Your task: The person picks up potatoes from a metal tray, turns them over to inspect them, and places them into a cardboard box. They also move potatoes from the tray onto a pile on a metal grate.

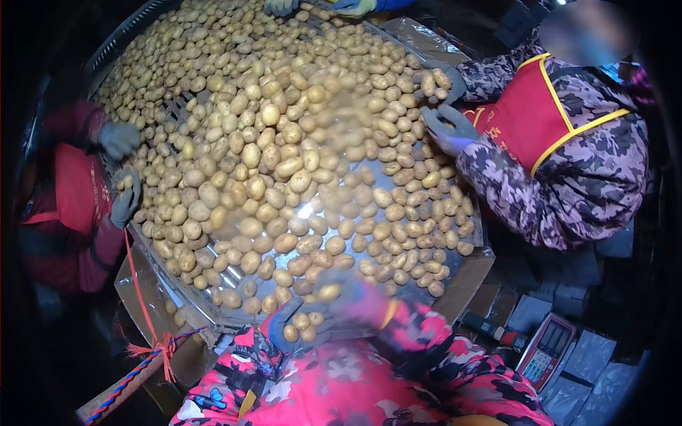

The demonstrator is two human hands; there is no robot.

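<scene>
Near the front edge of the table, my left hand [284, 324] in a grey-blue glove is curled around several small potatoes [304, 323]. Just right of it, my right hand [353, 298], also gloved, is blurred by motion. A yellowish potato [329, 292] shows at its fingers, smeared along with the hand, so it appears gripped there. Beyond both hands a big heap of loose potatoes [263, 153] covers most of the metal table [266, 264], thinning out to single potatoes close to me.
A co-worker [561, 135] on the right holds potatoes over the heap. Another co-worker [78, 184] reaches in from the left, and gloved hands [282, 6] show at the far edge. A red-corded pole [135, 380] juts in lower left. A keypad device [548, 349] lies lower right near cardboard [465, 282].
</scene>
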